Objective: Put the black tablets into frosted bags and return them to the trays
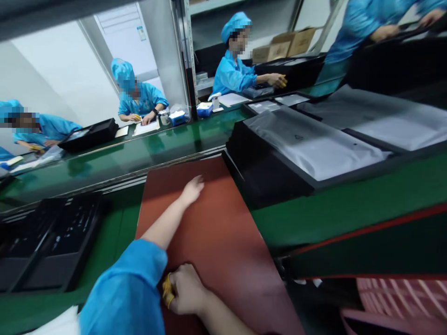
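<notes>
A long reddish-brown board lies across the green bench in front of me. My left hand reaches over its far part, with the arm in a blue sleeve. Blur smears those fingers, so their grip is unclear. Nearer to me, my right hand is at the board's left side with its fingers curled in. Yellow coverings show on the right fingers. Whatever these fingers may hold is hidden.
Right of the board, stacked black trays hold flat items in translucent bags. Black trays lie on the left. Beyond runs a green conveyor, with several co-workers behind it. A pink basket stands low at right.
</notes>
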A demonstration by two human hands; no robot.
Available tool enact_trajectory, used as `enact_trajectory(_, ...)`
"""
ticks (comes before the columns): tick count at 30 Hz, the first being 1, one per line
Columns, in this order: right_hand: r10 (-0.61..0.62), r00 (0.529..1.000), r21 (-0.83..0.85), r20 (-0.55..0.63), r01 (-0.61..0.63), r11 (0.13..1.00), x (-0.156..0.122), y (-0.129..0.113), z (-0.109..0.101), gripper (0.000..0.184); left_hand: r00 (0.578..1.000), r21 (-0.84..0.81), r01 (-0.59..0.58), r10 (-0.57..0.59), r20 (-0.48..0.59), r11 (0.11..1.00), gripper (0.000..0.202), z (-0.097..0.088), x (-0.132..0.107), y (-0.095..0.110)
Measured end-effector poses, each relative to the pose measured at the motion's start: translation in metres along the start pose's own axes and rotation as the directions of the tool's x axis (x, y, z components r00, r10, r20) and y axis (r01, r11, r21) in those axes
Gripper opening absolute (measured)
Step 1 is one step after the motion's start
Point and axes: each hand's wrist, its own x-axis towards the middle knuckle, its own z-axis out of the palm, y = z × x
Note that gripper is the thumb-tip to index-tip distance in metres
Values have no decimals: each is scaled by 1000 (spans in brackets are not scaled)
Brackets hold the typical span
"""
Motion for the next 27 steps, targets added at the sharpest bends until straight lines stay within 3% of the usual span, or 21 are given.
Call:
enact_trajectory(3,99,993,-108,-64,-106,988,1,-10,-8,16,959,318,227,-154,-239,920,39,-73,-68,-19)
enact_trajectory(4,117,989,-135,-95,-129,982,1,-12,-8,16,943,342,273,-179,-282,899,37,-91,-90,-25)
enact_trajectory(6,116,983,-162,-140,-138,977,3,-12,-7,16,933,378,304,-193,-302,875,35,-117,-128,-38)
enact_trajectory(8,113,981,-180,-160,-141,973,5,-11,-4,15,926,538,309,-119,-359,785,37,-137,-160,-50)
enact_trajectory(11,115,979,-190,-166,-147,971,6,-9,-2,14,853,758,454,17,-521,468,41,-165,-196,-64)
enact_trajectory(13,105,980,-178,-167,-134,975,6,-8,-2,17,790,762,594,-11,-612,256,41,-181,-216,-70)
enact_trajectory(15,97,981,-166,-171,-125,978,6,-8,-3,19,754,740,656,-80,-652,147,36,-191,-232,-74)
enact_trajectory(19,79,979,-157,-185,-109,982,5,-9,-4,21,751,744,659,-58,-658,110,31,-196,-247,-72)
enact_trajectory(21,75,978,-163,-195,-108,981,5,-10,-5,21,705,699,709,-55,-707,96,35,-199,-250,-67)
enact_trajectory(24,81,974,-171,-210,-118,978,5,-12,-7,21,624,616,781,-152,-766,100,37,-210,-251,-58)
enact_trajectory(25,86,973,-172,-216,-125,977,5,-14,-8,21,627,617,779,-193,-755,114,35,-215,-250,-53)
enact_trajectory(27,97,969,-170,-228,-138,976,5,-16,-9,21,677,661,734,-236,-697,153,32,-222,-249,-42)
